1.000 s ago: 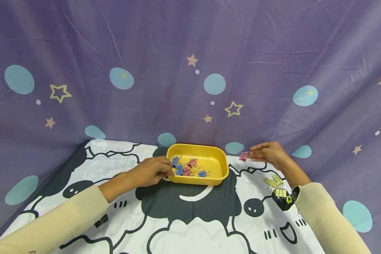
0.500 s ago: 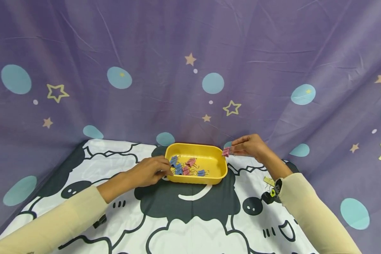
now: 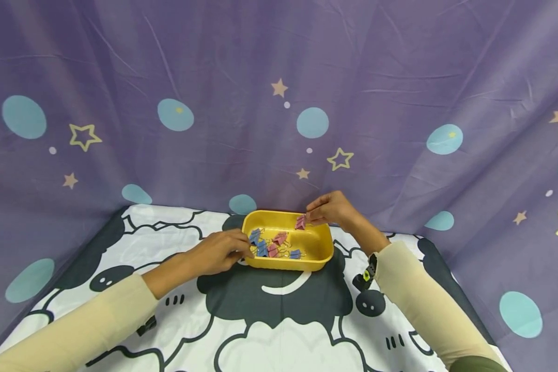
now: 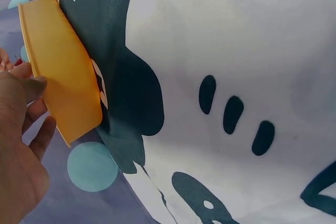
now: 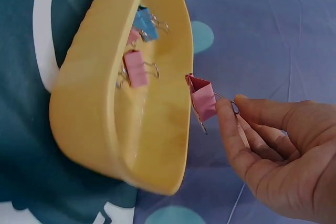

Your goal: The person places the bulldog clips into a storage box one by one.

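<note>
My right hand pinches a pink binder clip by a wire handle, over the back right part of a yellow plastic tray. In the right wrist view, this pink clip overlaps the tray's rim, and thumb and forefinger meet on its silver loop. At the tray's left end, my left hand grips the rim; the left wrist view has the thumb at the tray's edge. Inside the tray, blue binder clips and pink binder clips lie bunched toward the left.
Under the tray spreads a white cloth with dark cartoon shapes. A purple curtain with stars and blue spots rises right behind the tray. A black device with a yellow-green spot sits at the right wrist.
My right hand has carried the pink clip leftward, from right of the tray to above it. The right forearm now covers the yellow clips on the cloth. My left hand stays at the rim.
</note>
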Demonstrator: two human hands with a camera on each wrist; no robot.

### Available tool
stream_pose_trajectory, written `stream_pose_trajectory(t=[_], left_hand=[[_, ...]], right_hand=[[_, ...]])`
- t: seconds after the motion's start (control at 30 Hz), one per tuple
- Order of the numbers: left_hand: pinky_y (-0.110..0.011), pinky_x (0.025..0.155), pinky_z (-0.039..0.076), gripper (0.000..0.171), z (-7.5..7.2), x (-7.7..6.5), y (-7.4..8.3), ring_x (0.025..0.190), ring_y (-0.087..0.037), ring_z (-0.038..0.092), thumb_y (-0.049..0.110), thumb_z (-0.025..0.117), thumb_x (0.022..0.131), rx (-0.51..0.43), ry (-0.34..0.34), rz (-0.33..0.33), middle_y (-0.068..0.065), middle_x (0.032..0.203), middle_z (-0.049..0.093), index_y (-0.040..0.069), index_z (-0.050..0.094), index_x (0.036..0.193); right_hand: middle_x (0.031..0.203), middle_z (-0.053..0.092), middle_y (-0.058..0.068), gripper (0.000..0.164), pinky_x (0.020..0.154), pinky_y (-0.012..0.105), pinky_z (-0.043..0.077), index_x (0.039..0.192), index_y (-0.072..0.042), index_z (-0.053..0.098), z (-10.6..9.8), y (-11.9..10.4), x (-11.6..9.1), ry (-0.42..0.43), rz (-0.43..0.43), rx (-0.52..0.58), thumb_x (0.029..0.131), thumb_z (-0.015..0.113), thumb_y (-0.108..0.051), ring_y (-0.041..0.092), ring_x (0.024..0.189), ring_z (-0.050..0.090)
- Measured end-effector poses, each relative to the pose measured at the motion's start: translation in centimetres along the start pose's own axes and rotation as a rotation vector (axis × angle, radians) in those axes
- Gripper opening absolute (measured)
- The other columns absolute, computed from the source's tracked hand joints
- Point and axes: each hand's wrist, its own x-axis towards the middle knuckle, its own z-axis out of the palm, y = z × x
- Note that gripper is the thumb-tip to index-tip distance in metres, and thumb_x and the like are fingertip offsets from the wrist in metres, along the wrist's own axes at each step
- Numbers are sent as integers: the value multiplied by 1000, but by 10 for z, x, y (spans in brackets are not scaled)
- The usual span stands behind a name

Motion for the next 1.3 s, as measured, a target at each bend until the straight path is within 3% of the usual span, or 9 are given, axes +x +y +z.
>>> stream_pose_trajectory(t=[0.27, 0.43, 0.57, 0.9, 1.07, 1.2, 1.3], left_hand=[[-35, 85, 63, 25, -3, 0, 3, 101, -10, 71, -1, 80, 99, 7, -28, -24, 9, 106, 79, 22, 89, 103], [-35, 84, 64, 25, -2, -1, 3, 100, -11, 72, -2, 81, 98, 9, -21, -28, 9, 106, 80, 21, 89, 103], [-34, 83, 63, 26, -1, 0, 2, 99, -10, 71, -2, 80, 98, 14, -22, -24, 9, 106, 79, 22, 88, 102], [-34, 82, 63, 24, -1, 1, 3, 98, -10, 70, -1, 80, 99, 19, -23, -10, 9, 105, 79, 21, 88, 101], [-36, 83, 63, 24, -1, 2, 2, 99, -11, 71, -2, 80, 98, 19, -16, -7, 8, 105, 79, 21, 88, 101], [-37, 84, 64, 26, -1, 2, 2, 100, -12, 72, -3, 80, 96, 21, -4, 0, 8, 105, 79, 21, 87, 101], [-37, 84, 64, 26, -1, 2, 2, 100, -12, 72, -4, 80, 96, 21, -1, -2, 7, 106, 79, 21, 88, 101]], right_hand=[[113, 84, 27, 24, 101, 53, 66, 122, 13, 78, 21, -12, 4, -14, -38, -12, 99, 79, 9, 28, 92, 85], [114, 83, 29, 25, 96, 50, 68, 123, 16, 77, 31, -18, 10, -4, -56, -28, 98, 79, 9, 32, 92, 86], [113, 83, 30, 27, 98, 54, 67, 124, 18, 76, 40, -20, 14, -2, -66, -48, 98, 78, 11, 40, 98, 86], [105, 85, 26, 25, 79, 35, 71, 119, 16, 79, 50, -19, 18, 1, -100, -126, 96, 83, 7, 38, 94, 86], [107, 85, 27, 21, 87, 41, 71, 117, 15, 80, 44, -14, 12, 3, -107, -131, 97, 81, 7, 47, 108, 83], [110, 84, 28, 25, 98, 53, 67, 120, 16, 79, 36, -8, 8, -2, -101, -114, 97, 81, 7, 46, 107, 84], [111, 84, 27, 25, 102, 55, 65, 121, 15, 79, 29, -2, 7, 2, -82, -105, 97, 82, 5, 39, 103, 86]])
